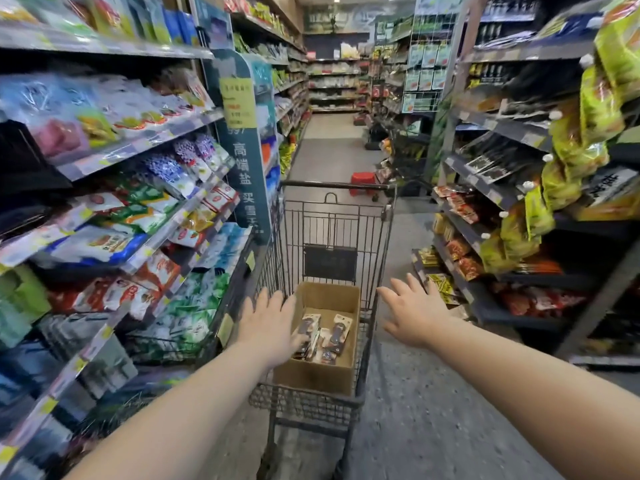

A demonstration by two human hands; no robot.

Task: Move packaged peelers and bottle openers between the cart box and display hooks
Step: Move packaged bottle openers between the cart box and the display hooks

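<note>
a supermarket aisle seen from the head of a person who is stretching both bare arms forward. a wire shopping cart (333,221) is standing in the middle of the aisle, on the grey floor (433,410). a brown cardboard box (311,377) is sitting in the cart's basket, its top open. the packaged peelers and bottle openers (327,336) are lying in a loose heap on the bottom of the box; the blur is making it hard to tell one kind from the other.

the left hand (268,317) is hovering palm down over the left rim of the box, fingers straight and together, gripping nothing; its thumb is lying close to the packages, and whether it is touching them cannot be told. the right hand (412,308) is hanging in the air just right of the cart, palm down, fingers spread wide and holding nothing.

shelves of bagged food (138,147) are lining the left side, and shelves of packets (485,181) are lining the right. a red stool (362,181) is standing beyond the cart.
</note>
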